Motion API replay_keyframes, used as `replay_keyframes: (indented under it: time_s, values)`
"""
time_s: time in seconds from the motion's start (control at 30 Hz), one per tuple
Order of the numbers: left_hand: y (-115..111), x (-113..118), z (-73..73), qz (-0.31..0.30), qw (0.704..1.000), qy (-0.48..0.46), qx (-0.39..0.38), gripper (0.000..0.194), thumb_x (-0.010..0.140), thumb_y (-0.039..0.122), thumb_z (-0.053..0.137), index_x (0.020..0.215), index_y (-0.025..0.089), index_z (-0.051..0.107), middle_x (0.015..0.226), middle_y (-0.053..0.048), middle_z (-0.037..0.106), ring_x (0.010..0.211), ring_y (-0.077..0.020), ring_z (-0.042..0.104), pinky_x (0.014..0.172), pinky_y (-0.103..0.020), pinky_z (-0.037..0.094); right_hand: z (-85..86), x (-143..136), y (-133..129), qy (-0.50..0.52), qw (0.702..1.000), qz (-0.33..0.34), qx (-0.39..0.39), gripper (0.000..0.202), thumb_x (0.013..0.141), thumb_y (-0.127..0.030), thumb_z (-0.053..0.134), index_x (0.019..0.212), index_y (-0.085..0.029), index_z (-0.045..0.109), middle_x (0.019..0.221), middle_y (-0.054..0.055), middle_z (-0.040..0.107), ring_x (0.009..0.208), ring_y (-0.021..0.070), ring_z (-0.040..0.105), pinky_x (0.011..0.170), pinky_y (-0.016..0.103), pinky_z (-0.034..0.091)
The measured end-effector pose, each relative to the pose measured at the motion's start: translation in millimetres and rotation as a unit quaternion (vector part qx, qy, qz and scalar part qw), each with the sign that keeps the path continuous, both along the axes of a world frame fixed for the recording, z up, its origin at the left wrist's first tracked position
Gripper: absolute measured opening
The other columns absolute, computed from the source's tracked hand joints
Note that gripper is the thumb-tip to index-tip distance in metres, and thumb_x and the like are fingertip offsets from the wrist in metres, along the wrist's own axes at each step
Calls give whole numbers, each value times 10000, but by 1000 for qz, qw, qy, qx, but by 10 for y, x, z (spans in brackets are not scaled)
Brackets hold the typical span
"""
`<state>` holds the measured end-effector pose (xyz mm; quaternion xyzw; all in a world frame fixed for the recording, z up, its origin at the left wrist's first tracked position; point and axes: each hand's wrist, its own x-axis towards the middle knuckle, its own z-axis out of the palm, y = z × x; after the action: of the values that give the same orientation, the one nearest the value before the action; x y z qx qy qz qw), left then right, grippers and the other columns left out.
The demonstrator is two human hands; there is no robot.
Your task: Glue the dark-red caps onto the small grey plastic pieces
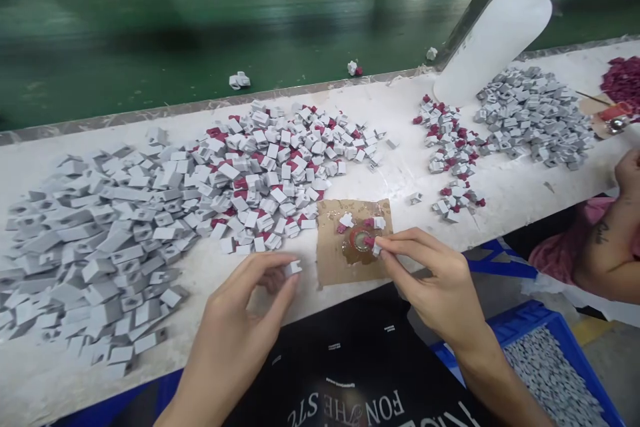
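My left hand [245,307] pinches a small grey part [293,268] just left of the brown cardboard [330,267]. With its thumb and fingertips, my right hand [435,273] grips a grey part with a dark red piece [370,241] on it, at a small round dish [358,237] of clear liquid on the cardboard. Two more grey and dark red parts [346,220] lie by the dish's upper edge. Left of the cardboard spreads a pile of grey and dark red parts [280,173], which runs into larger grey blocks [100,233].
A white squeeze bottle [495,40] leans by a metal post. Rightward are mixed parts [453,140], a grey heap [537,113] and dark red pieces [623,83]. Behind runs a green belt [190,33]. A person's arm [615,240] is at right, above a blue crate [575,333].
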<state>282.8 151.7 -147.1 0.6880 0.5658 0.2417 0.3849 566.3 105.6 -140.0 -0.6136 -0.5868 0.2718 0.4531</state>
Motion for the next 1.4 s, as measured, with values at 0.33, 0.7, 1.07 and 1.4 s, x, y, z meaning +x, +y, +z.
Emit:
replay_keyframes:
  time_s: [0.33,0.7,1.07,1.4]
  values:
    - [446,826,252,-23,923,-341,-176,175,1040,392,908,1139,259,853,1056,-45,876,930,-201,850,815,-270,716,32,3,210,377,920,-40,-94,74,1003,-373,961,1076,-383,958,1061,0,925,975,201,882,892,321,738]
    - [492,947,187,-43,908,-367,-197,193,1026,383,919,1121,230,850,1106,-72,883,1011,-239,866,868,-317,736,-10,-37,253,371,925,-61,-59,74,967,-353,987,1039,-350,967,1002,15,912,931,199,874,842,306,746]
    - [594,780,321,-91,949,-269,-138,91,1038,329,829,1101,276,868,1062,-51,848,969,-242,823,865,-365,712,205,59,411,279,954,51,-97,95,1022,-353,915,1067,-275,945,997,57,904,905,222,880,798,348,758]
    - [2163,649,631,52,993,26,99,118,991,243,779,1098,234,826,1047,-76,837,953,-257,746,859,-394,632,284,-212,2954,-101,991,9,-88,400,1044,-41,616,1367,-141,830,1420,172,832,1315,312,770,1221,522,583]
